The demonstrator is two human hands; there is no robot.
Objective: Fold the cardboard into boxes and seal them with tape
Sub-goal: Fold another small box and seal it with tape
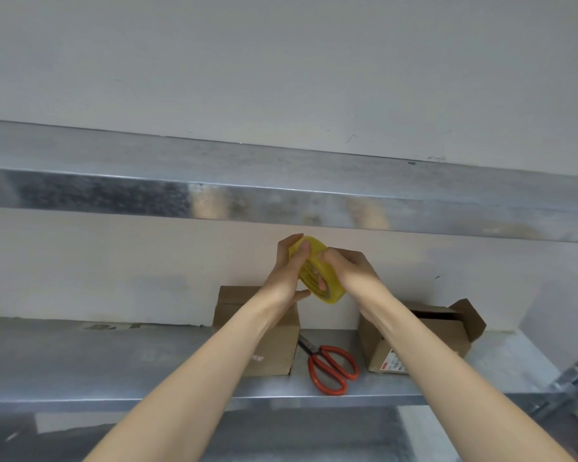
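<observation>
My left hand [286,271] and right hand [349,270] both curled round tape roll [326,290], held up off shelf [147,361], probably hunting loose end.

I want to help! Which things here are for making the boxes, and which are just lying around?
For the job: yellow roll of tape, gripped by left hand and right hand; left brown cardboard box; right brown cardboard box, flap open; red-handled scissors, probably for cutting tape.
Just there: grey metal shelf; white wall.
</observation>
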